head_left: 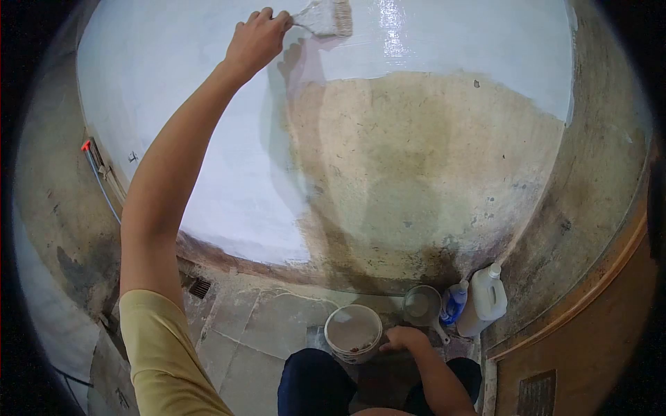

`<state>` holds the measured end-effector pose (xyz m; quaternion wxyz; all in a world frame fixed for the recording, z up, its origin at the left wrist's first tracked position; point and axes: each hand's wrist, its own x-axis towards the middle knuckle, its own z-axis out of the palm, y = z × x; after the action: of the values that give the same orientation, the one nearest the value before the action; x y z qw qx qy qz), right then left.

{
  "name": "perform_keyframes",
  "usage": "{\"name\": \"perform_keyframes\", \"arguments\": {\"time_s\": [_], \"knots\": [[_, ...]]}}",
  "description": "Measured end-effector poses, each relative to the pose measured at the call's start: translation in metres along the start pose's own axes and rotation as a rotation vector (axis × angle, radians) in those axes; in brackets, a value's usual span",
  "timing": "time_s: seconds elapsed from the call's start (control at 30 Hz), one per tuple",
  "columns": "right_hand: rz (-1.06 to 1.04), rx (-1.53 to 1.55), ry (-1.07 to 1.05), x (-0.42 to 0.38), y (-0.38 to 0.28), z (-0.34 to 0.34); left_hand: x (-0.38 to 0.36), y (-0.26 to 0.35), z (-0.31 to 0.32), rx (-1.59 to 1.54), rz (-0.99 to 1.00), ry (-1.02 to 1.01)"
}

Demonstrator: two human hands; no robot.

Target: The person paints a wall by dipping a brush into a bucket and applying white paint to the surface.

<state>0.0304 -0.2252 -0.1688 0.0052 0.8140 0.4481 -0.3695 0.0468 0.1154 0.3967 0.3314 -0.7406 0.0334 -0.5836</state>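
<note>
Brush (pixel 320 18): raised at the upper, white-coated part of the wall (pixel 444 41). My left hand (pixel 262 33) is closed around its handle. I judge it light, stiff-handled, soft-bristled and slippery where wet; best held by the handle. My right hand (pixel 404 339) is partly curled at the bucket (pixel 352 358); I cannot tell whether it grips.

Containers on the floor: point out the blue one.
The bottle between the dipper and the white jug; neither of these, nor the bucket, is blue.
</note>
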Motion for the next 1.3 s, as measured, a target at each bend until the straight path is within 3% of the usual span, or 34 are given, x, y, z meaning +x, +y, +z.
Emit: {"name": "perform_keyframes", "arguments": {"time_s": [0.3, 0.57, 0.77, 0.93, 1.1, 1.3], "knots": [[-0.002, -0.015, -0.045, -0.001, -0.008, -0.001, -0.055, -0.065, -0.006, 0.099, -0.087, -0.111], [-0.109, 0.032, 0.093, -0.022, -0.022, -0.010, -0.109, -0.123, -0.023, 0.216, -0.179, -0.242], [-0.118, 0.032, 0.023, -0.009, -0.015, -0.006, -0.143, -0.136, -0.038, 0.241, -0.258, -0.258], [0.008, -0.041, -0.081, 0.002, -0.012, 0.003, -0.145, -0.099, -0.029, 0.062, -0.177, -0.139], [-0.037, -0.034, -0.100, -0.010, -0.023, -0.006, -0.109, -0.016, -0.018, -0.151, -0.228, -0.038], [0.094, -0.036, -0.062, -0.014, -0.023, -0.003, -0.066, 0.088, -0.019, -0.350, -0.190, 0.076]]}}
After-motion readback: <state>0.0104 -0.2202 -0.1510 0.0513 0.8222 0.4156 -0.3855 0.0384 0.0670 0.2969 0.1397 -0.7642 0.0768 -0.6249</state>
